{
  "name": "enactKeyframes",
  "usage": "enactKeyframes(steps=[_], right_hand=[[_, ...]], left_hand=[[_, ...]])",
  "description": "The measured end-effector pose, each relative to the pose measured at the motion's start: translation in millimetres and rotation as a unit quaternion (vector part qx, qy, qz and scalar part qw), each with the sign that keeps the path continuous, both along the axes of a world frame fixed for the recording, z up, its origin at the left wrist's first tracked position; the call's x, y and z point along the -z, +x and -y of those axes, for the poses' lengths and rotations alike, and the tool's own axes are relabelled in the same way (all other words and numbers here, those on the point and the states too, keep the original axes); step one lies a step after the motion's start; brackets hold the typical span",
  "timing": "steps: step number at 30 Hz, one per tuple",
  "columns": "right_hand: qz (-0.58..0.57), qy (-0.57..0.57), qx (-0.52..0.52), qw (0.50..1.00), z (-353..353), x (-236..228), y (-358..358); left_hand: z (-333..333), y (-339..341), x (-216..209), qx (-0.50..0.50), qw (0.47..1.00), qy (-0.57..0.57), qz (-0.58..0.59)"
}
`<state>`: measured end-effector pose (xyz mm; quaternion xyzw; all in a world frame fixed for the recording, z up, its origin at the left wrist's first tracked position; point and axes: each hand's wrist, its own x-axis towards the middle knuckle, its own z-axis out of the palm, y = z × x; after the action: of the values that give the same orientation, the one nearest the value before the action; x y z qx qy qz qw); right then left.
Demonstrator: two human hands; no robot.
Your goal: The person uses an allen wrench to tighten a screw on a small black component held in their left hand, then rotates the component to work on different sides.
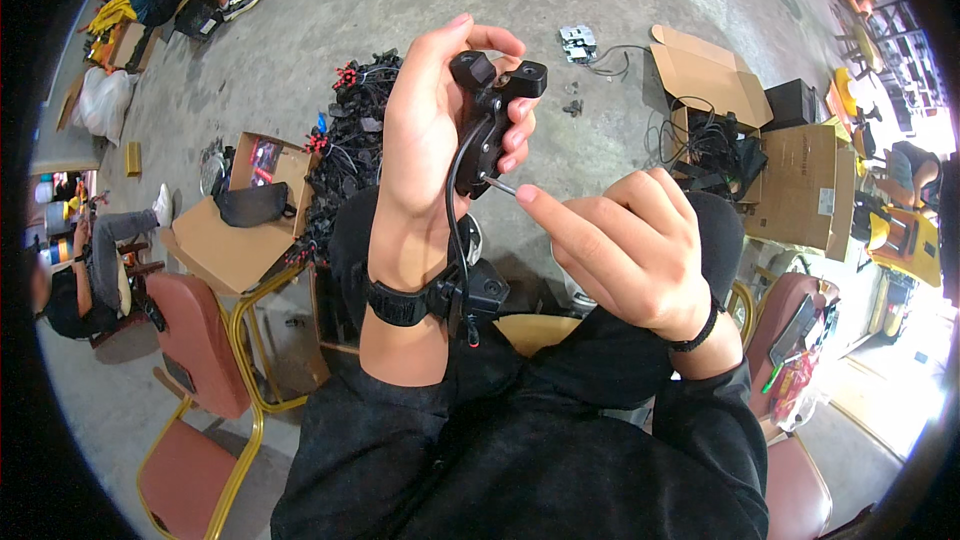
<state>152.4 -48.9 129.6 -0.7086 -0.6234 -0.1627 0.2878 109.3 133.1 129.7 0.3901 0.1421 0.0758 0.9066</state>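
Note:
My left hand (412, 145) is raised and closed around a black plastic device (484, 140) with two blocky knobs at its top. A black cable (453, 225) curves from it down past my wrist and ends in a red tip. On that wrist a black strap (400, 304) carries a small black box (487, 291). My right hand (632, 255) grips a thin metal rod-like tool (502, 186), index finger stretched along it. The tool's far end meets the lower part of the device. Its handle end is hidden by my fingers.
A large heap of black parts (350, 140) lies on the floor at left, beside an open cardboard box (240, 230). Another open box (790, 180) with black cables stands at right. Chairs (195, 340) flank me. Other people (90, 260) sit at left and far right.

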Motion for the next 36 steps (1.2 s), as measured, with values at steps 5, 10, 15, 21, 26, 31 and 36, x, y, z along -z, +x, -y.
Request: enactKeyframes(steps=[5, 10, 15, 21, 26, 31, 36], right_hand=[[0.054, 0.003, 0.005, 0.999, 1.3, -0.2, -0.4], [0.064, -0.007, 0.010, 0.998, 2.0, -1.1, -2.2], [0.040, -0.005, 0.004, 0.999, 3.0, 0.2, -0.8], [0.032, -0.011, 0.003, 0.999, 3.5, -1.0, -0.5], [0.035, -0.005, 0.009, 0.999, 3.0, -0.2, 0.7], [-0.017, -0.016, 0.020, 1.000, 3.2, -1.9, 2.5], [-0.119, -0.014, 0.023, 0.993, 1.6, 0.6, 2.3]], left_hand=[[-1.3, 2.2, 1.8, 0.009, 1.000, 0.002, -0.009], [0.6, 1.1, 0.8, -0.008, 1.000, -0.006, -0.024], [1.4, -0.1, 1.0, -0.012, 0.999, -0.019, -0.023], [0.5, 0.0, 2.3, -0.015, 0.999, -0.035, -0.025], [2.0, 1.9, 2.4, -0.017, 0.999, -0.020, -0.028], [1.6, 2.7, 3.3, -0.019, 0.999, -0.027, -0.037], [3.3, 5.7, 5.9, -0.029, 0.998, -0.045, -0.020]])
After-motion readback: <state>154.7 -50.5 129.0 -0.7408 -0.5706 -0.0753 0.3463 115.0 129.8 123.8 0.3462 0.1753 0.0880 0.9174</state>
